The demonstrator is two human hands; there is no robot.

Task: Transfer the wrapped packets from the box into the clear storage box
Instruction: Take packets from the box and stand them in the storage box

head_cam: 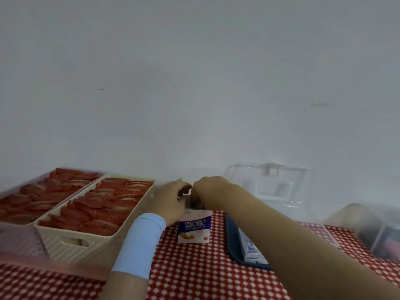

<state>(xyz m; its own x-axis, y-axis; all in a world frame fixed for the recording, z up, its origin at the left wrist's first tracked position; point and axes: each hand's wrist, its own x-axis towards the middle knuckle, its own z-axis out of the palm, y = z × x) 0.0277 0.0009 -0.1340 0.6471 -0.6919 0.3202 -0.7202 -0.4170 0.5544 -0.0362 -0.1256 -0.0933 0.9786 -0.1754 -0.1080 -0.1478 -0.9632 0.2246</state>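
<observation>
A: Right forearm (292,245) is closest to us, crossing the red-checked tabletop (205,276) toward the box (194,227).
B: Box position?
A: Centre, upright, long axis vertical, opening on top. It sits between the cream basket (86,245) and the blue tray (232,247).
B: Fingers?
A: Fingers of the left hand (171,199) curl round the box's top edge; we read that as a grip. The right hand (211,191) is just beside it over the opening, fingers curled down. Too blurred for us to tell whether they pinch anything.
B: Wrapped packets?
A: Hidden inside; we see none.
B: Target?
A: The clear storage box (281,185) lies behind and right of both hands, by the wall. Right hand is nearer, so we expect a lift straight up, then a carry rightward.
</observation>
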